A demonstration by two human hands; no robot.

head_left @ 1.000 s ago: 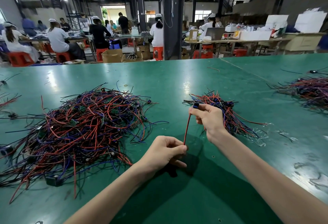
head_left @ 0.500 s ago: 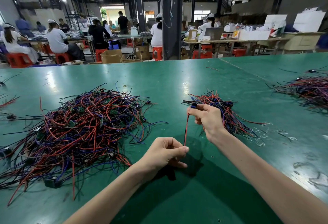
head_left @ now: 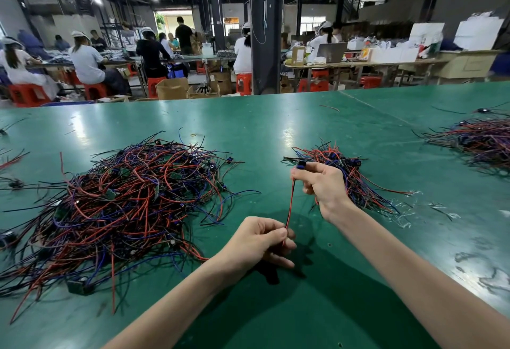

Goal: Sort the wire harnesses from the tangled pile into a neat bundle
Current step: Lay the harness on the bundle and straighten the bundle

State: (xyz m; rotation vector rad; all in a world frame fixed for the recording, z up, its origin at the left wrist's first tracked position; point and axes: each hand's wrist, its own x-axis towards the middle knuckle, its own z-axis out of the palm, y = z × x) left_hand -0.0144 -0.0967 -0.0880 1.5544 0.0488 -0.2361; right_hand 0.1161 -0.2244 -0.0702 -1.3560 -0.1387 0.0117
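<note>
Red-and-black wire harness [head_left: 289,199] stays taut, unmoved.
Right hand [head_left: 323,185] pinches its blue plug [head_left: 300,165], left hand [head_left: 259,241] its tail; red-and-blue bundle [head_left: 361,183] behind right hand likely next.

Open table [head_left: 265,133] separates tangled pile [head_left: 132,196] from bundle [head_left: 358,185]; another heap [head_left: 483,141], probably wires, crowds far right

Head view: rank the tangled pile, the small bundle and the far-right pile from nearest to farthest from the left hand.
1. tangled pile, just left of the left hand, which pinches a wire harness.
2. small bundle, ahead to the right, behind the right hand.
3. far-right pile, farthest, off to the right.
</note>
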